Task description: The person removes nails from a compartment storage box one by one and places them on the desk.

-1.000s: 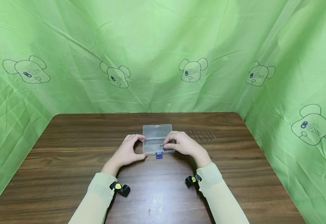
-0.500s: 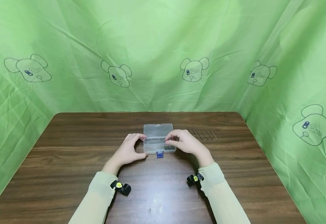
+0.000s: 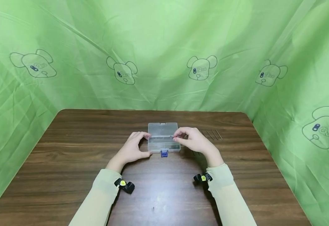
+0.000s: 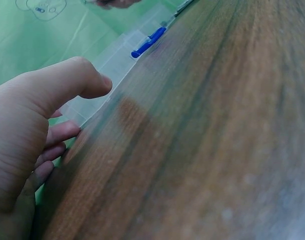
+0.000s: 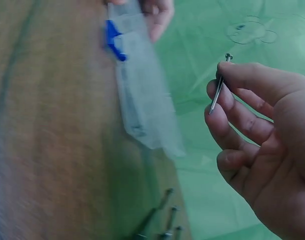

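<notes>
A clear plastic compartment box (image 3: 155,147) lies on the table with its lid (image 3: 162,128) raised toward the back. Its blue latch (image 3: 164,153) hangs loose at the front. My left hand (image 3: 133,147) holds the box's left end, thumb at the front corner and fingers toward the hinge side. Between the thumb and fingertips of my right hand (image 5: 265,115) I pinch a metal nail (image 5: 220,85), head up and point down, above the box's right part. Slim dark pieces lie inside the front right compartment.
Several nails (image 3: 219,135) lie in a slanted row on the wooden table (image 3: 82,138), right of the box. More show beneath my right hand. A green cloth (image 3: 164,91) with printed mouse faces walls the table at the back and sides.
My right hand has lifted out of the box's front right area and moved slightly back, the nail in its fingertips. The left hand keeps its hold. The head view has shifted a little.
</notes>
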Demonstrator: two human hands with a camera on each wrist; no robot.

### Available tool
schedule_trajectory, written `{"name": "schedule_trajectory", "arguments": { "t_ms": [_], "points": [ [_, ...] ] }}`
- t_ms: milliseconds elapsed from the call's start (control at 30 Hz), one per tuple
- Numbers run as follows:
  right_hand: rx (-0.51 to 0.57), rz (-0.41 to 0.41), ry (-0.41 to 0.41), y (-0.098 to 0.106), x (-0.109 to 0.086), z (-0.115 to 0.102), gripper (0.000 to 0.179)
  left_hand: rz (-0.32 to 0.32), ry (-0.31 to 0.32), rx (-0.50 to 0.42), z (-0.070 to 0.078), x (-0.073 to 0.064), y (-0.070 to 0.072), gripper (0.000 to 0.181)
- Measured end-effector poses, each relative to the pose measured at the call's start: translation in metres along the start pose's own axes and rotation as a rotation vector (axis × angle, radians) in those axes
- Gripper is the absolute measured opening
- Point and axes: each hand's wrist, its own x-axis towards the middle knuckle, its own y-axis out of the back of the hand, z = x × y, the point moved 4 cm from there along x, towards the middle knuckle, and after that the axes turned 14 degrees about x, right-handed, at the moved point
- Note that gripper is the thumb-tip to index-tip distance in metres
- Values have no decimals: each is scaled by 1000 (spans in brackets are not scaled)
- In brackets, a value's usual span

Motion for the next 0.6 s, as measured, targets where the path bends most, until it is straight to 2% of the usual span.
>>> {"name": "schedule_trajectory", "arguments": {
  "t_ms": [133,300,600],
  "points": [
    [19,54,-21,16,-9,-8,7,-16,6,10,-1,0,0,71],
    [-15,125,-41,39,-29,-10,10,3,-9,1,1,0,0,72],
    [-48,273,-128,69,-67,7,9,9,-13,4,2,-1,1,72]
  ]
}}
